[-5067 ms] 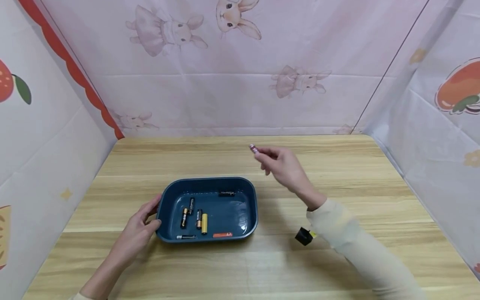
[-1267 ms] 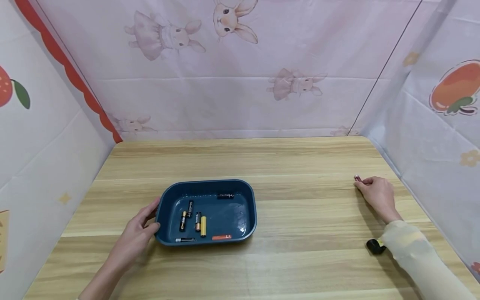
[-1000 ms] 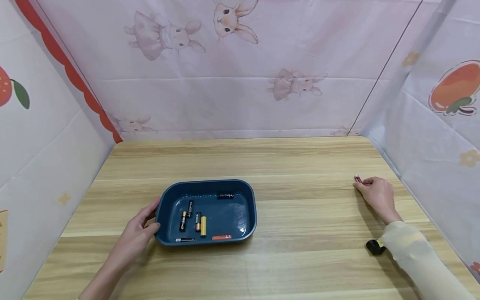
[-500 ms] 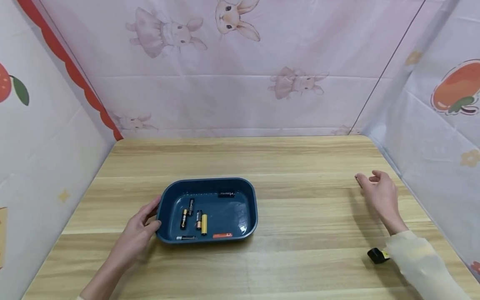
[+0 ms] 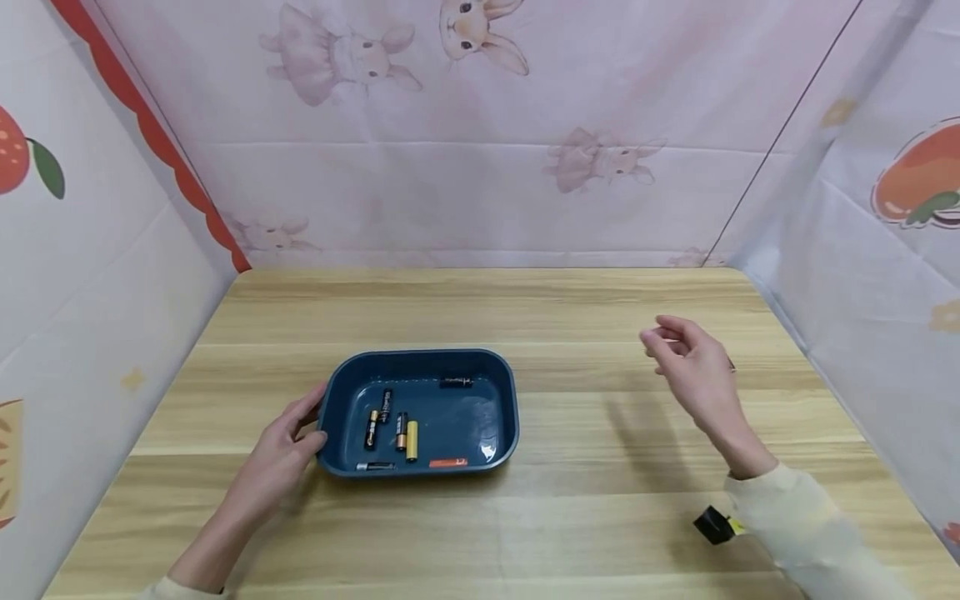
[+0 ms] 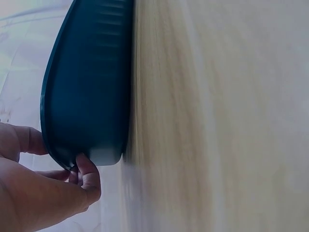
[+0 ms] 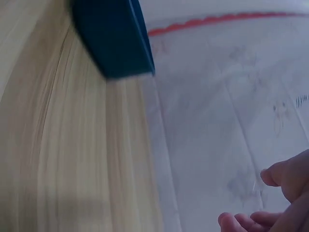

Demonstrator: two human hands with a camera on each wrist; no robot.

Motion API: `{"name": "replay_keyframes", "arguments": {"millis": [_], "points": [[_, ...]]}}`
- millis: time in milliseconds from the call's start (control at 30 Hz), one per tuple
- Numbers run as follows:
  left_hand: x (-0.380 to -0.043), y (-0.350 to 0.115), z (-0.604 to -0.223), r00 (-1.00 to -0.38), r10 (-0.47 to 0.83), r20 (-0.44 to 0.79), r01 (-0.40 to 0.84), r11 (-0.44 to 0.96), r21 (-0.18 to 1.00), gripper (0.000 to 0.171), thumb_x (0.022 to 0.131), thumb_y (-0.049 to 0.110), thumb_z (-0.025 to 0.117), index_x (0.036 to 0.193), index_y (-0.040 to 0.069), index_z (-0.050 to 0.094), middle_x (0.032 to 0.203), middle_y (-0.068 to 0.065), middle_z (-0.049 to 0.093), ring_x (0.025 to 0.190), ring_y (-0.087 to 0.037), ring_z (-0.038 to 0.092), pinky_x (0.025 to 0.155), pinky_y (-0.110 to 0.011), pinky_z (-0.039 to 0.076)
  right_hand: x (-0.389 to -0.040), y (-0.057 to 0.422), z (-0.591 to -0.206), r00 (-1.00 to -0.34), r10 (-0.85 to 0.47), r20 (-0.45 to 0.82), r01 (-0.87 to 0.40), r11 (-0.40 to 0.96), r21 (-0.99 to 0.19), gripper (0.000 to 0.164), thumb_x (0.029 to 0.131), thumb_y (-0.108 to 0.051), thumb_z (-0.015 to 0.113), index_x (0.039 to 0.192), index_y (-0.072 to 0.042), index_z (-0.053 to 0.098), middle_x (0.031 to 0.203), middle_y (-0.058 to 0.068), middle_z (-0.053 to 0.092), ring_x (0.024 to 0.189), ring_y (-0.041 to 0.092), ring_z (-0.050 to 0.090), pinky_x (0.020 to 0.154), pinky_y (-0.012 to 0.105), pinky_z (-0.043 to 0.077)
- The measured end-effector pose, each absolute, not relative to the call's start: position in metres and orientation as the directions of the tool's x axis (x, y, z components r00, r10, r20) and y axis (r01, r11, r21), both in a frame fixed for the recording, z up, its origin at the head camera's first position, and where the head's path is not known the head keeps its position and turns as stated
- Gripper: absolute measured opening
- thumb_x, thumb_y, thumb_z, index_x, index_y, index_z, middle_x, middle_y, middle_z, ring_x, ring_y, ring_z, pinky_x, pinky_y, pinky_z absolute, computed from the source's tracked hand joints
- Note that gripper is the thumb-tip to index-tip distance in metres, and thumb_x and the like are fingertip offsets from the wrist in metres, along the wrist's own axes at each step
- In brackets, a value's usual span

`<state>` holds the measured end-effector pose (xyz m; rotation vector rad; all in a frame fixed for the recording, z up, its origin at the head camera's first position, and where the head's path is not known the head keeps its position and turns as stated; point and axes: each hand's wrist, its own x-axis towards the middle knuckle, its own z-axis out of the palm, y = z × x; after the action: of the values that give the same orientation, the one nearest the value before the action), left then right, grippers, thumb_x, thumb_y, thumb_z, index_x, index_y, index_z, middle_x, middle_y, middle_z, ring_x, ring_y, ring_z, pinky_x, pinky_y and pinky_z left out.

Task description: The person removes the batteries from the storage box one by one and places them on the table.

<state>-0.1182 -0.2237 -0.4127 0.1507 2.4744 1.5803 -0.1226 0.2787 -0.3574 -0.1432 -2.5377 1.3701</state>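
Note:
My left hand grips the left end of a dark blue basin; in the left wrist view the thumb and fingers pinch its rim. Several batteries lie inside: black ones like the battery by the far wall, a yellow battery and an orange battery. My right hand is above the table's right side, thumb and fingers apart and nothing between them in the right wrist view. Behind it shows a dark reddish end of a battery, mostly hidden by the hand.
The wooden table backs onto a pink curtain printed with rabbits. White printed curtains stand at both sides. A small black block with a yellow part is at the right sleeve.
My right hand carried the maroon battery rightward, set it down on the table's right side and let go. It has since lifted and moved left. My left hand stays on the basin.

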Motion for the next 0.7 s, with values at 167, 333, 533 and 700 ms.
{"name": "replay_keyframes", "arguments": {"millis": [167, 333, 533, 700], "points": [[-0.117, -0.224, -0.412, -0.974, 0.183, -0.13, -0.04, 0.431, 0.901, 0.069, 0.101, 0.0, 0.048, 0.164, 0.001, 0.02, 0.161, -0.022, 0.03, 0.143, -0.04, 0.035, 0.09, -0.005, 0.036, -0.126, 0.238, -0.351, -0.977, 0.102, 0.186, -0.108, 0.516, -0.85, 0.053, 0.104, -0.031, 0.063, 0.142, 0.006, 0.055, 0.119, 0.019, 0.067, 0.091, 0.009, 0.066, 0.075, 0.027, 0.059], [-0.117, -0.223, -0.412, -0.974, 0.178, -0.139, -0.051, 0.429, 0.902, 0.069, 0.1, 0.0, 0.048, 0.164, 0.001, 0.02, 0.162, -0.023, 0.03, 0.144, -0.04, 0.034, 0.089, -0.004, 0.037, -0.128, 0.199, -0.351, -0.983, -0.001, 0.183, -0.161, 0.481, -0.862, 0.044, 0.102, -0.02, 0.067, 0.136, 0.006, 0.06, 0.114, 0.018, 0.069, 0.093, 0.022, 0.068, 0.075, 0.027, 0.058], [-0.117, -0.222, -0.412, -0.975, 0.174, -0.141, -0.055, 0.425, 0.904, 0.069, 0.1, 0.0, 0.048, 0.164, 0.0, 0.019, 0.162, -0.023, 0.029, 0.144, -0.039, 0.034, 0.089, -0.003, 0.037, -0.133, 0.159, -0.356, -0.974, -0.113, 0.198, -0.228, 0.494, -0.839, 0.037, 0.099, -0.015, 0.07, 0.13, 0.004, 0.065, 0.108, 0.012, 0.072, 0.094, 0.023, 0.068, 0.079, 0.03, 0.058], [-0.118, -0.222, -0.411, -0.975, 0.168, -0.142, -0.058, 0.429, 0.902, 0.07, 0.1, 0.0, 0.047, 0.164, 0.001, 0.019, 0.161, -0.022, 0.03, 0.144, -0.038, 0.035, 0.089, -0.003, 0.037, -0.135, 0.133, -0.36, -0.952, -0.23, 0.202, -0.293, 0.494, -0.819, 0.033, 0.098, -0.016, 0.071, 0.126, 0.002, 0.068, 0.103, 0.007, 0.072, 0.089, 0.019, 0.067, 0.077, 0.033, 0.058]]}}
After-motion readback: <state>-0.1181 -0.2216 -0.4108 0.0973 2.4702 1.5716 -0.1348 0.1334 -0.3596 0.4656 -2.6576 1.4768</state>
